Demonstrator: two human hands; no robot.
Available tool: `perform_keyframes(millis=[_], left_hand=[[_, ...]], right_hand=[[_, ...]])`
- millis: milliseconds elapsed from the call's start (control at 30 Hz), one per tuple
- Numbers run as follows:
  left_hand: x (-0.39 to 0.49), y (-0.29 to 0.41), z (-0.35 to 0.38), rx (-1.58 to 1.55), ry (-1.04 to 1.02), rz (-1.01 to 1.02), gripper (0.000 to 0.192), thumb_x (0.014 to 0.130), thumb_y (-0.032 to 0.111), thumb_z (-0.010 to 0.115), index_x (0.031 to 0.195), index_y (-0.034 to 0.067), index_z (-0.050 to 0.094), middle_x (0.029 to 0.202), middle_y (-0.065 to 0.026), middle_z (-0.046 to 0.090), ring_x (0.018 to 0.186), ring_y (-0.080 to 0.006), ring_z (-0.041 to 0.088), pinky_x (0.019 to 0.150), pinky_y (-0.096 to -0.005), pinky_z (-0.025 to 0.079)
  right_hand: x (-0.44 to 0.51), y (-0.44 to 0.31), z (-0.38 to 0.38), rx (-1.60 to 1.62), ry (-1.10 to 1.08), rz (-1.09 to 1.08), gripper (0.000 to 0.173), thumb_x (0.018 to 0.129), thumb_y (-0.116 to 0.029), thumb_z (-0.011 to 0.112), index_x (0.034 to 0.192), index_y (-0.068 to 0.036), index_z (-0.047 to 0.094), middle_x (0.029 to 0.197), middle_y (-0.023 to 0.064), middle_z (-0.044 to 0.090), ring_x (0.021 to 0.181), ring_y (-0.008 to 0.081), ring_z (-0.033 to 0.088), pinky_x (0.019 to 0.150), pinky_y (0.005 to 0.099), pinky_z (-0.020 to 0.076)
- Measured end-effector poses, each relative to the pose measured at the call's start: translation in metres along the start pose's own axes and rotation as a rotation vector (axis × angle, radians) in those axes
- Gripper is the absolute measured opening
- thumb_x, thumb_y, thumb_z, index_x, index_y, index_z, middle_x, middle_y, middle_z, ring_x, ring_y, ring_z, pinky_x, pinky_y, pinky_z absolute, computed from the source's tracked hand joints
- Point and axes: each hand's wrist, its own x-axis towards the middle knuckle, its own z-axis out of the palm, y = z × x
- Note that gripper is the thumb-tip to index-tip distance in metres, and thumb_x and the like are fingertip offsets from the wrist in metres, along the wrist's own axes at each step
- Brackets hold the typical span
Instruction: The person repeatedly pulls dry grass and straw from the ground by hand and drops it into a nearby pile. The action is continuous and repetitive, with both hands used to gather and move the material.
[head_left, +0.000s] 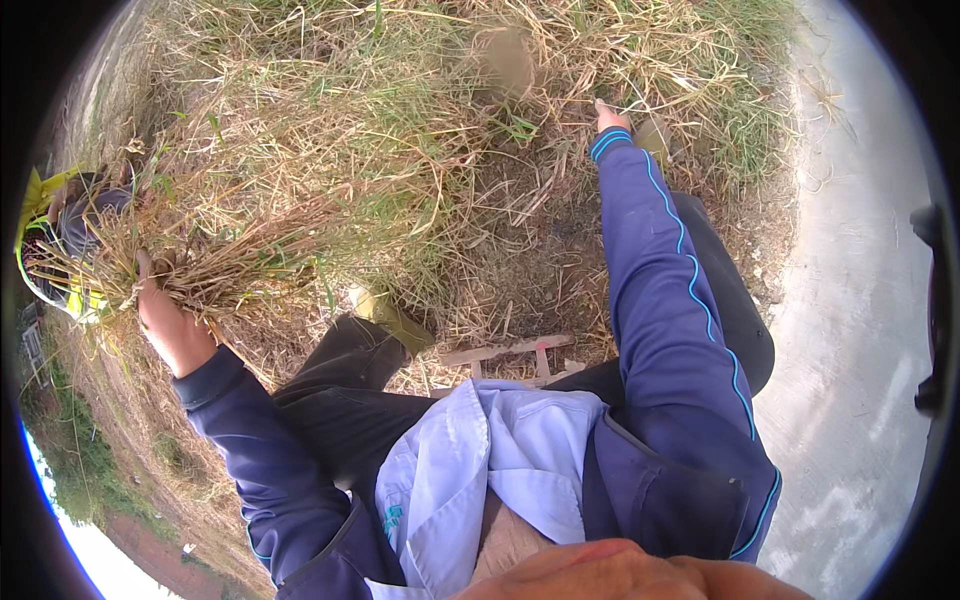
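My left hand (169, 319) is out to the left, closed around a thick bundle of dry grass (247, 251). The cut stalk ends fan out to the left of the fist, and the leafy part of the bundle trails right over the standing grass. My right hand (613, 118) reaches far forward, low among tangled straw (667, 60) at the edge of a bare soil patch (555, 240). Its fingers are mostly hidden by the sleeve and stalks, so whether it grips anything is unclear. Half-dry grass (360, 112) covers the ground before me.
A concrete strip (847, 300) runs along the right. Below me is a low wooden frame (510, 352), perhaps a stool. My boots (390, 319) stand on either side of the soil. Another person in a yellow garment (52, 191) is close by at the far left.
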Motion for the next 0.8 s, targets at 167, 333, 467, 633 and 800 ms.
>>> perform_keyframes(millis=[167,333,467,633,800], left_hand=[[0.0,-0.008,0.014,0.043,-0.061,0.016,0.037,0.091,0.026,0.053,0.115,-0.003,0.055,0.099,-0.0107,0.061,0.083,-0.0202,0.06,0.071,-0.0343,0.052],[0.01,-0.017,0.009,0.115,-0.09,-0.062,0.028,0.085,0.026,0.063,0.103,0.003,0.059,0.088,-0.0074,0.06,0.077,-0.0172,0.058,0.064,-0.0322,0.05],[-0.014,-0.032,0.026,0.114,-0.324,-0.042,0.021,0.082,0.013,0.066,0.098,-0.001,0.061,0.084,-0.0084,0.064,0.067,-0.0149,0.061,0.052,-0.0269,0.051],[-0.063,-0.062,0.047,-0.111,-0.59,-0.071,0.011,0.087,0.012,0.053,0.087,0.006,0.062,0.07,-0.0031,0.061,0.059,-0.0136,0.058,0.051,-0.0275,0.047],[-0.009,-0.025,-0.01,-0.076,-0.259,0.072,0.015,0.087,0.014,0.056,0.096,0.003,0.061,0.081,-0.0048,0.064,0.064,-0.0161,0.06,0.051,-0.0279,0.047]], right_hand=[[-0.031,-0.027,-0.009,-0.049,0.222,-0.018,0.031,0.091,-0.029,0.046,0.107,-0.004,0.055,0.097,0.0193,0.064,0.089,0.0372,0.061,0.079,0.0431,0.0473],[-0.111,-0.089,-0.031,-0.243,0.113,-0.871,0.027,0.087,-0.027,0.051,0.092,-0.004,0.064,0.083,0.0167,0.065,0.08,0.0339,0.061,0.074,0.038,0.0469],[-0.234,-0.156,-0.004,0.082,-0.26,-1.218,0.023,0.088,-0.022,0.051,0.083,0.0,0.058,0.074,0.0191,0.06,0.071,0.0366,0.056,0.065,0.0401,0.044],[-0.391,-0.159,0.033,-0.041,-0.857,-1.43,0.02,0.085,-0.02,0.053,0.088,-0.001,0.057,0.077,0.0212,0.06,0.075,0.0403,0.057,0.066,0.0463,0.0448],[-0.343,-0.156,0.04,0.073,-1.029,-1.291,0.022,0.086,-0.019,0.058,0.097,0.0,0.064,0.081,0.0126,0.065,0.072,0.0197,0.061,0.067,0.0319,0.0475]])
